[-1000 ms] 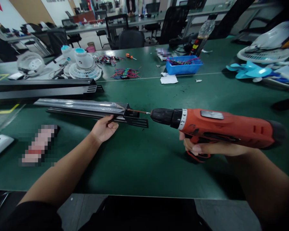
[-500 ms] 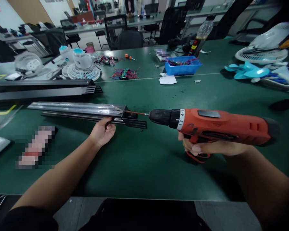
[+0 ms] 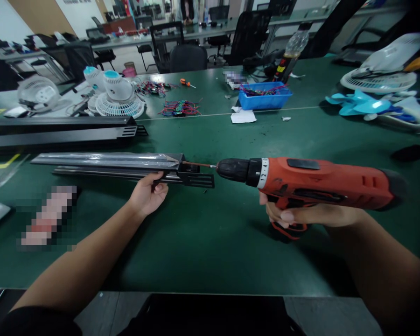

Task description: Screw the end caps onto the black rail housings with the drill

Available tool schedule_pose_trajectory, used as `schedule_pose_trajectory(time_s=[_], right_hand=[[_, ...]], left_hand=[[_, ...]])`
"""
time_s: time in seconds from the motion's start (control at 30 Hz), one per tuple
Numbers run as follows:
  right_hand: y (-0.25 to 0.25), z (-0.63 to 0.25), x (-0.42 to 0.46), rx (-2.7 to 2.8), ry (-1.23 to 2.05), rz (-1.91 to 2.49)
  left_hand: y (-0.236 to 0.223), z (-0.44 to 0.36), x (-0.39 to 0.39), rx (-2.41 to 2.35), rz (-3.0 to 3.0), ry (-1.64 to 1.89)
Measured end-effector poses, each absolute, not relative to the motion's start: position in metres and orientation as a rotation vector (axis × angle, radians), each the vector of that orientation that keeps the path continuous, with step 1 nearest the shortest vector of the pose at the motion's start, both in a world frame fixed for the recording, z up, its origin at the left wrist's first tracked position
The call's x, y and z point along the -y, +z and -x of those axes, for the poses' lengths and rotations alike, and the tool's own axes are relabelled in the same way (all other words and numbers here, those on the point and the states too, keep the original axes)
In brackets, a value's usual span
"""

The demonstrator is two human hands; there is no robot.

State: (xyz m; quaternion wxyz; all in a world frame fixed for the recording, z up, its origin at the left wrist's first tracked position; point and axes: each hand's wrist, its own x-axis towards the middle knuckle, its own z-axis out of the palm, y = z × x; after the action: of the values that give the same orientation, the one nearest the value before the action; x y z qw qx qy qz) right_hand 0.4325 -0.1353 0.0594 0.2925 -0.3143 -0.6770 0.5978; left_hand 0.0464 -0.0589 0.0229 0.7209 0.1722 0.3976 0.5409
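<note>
My left hand (image 3: pixel 150 193) is closed around a long dark metal housing (image 3: pixel 196 179), near its slotted right end. Clear film (image 3: pixel 136 160) lies along the housing's upper face. In my right hand (image 3: pixel 294 215) is a red and black cordless drill (image 3: pixel 322 182), its body level and its chuck pointing left. A long thin bit (image 3: pixel 203 164) runs from the chuck into the housing's open end. The bit's tip is hidden inside, so what it touches cannot be seen.
More dark metal housings (image 3: pixel 126 132) lie at the left. Behind stand fan parts (image 3: pixel 119 88), wire bundles (image 3: pixel 180 108), an orange screwdriver (image 3: pixel 186 83), a blue bin (image 3: pixel 264 99) and a bottle (image 3: pixel 294 49). Blue fan blades (image 3: pixel 362 102) lie at the right. A person (image 3: pixel 187 11) is in the background.
The housing's far left end has dipped slightly and shifted left. The drill and both hands keep nearly the same places, with the bit still in the housing's end.
</note>
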Motion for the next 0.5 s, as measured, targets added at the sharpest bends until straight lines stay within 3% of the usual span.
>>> schedule_pose_trajectory(time_s=[0.5], right_hand=[[0.055, -0.435, 0.1285, 1.703, 1.797, 0.369]], left_hand=[[0.0262, -0.0497, 0.0601, -0.904, -0.384, 1.185]])
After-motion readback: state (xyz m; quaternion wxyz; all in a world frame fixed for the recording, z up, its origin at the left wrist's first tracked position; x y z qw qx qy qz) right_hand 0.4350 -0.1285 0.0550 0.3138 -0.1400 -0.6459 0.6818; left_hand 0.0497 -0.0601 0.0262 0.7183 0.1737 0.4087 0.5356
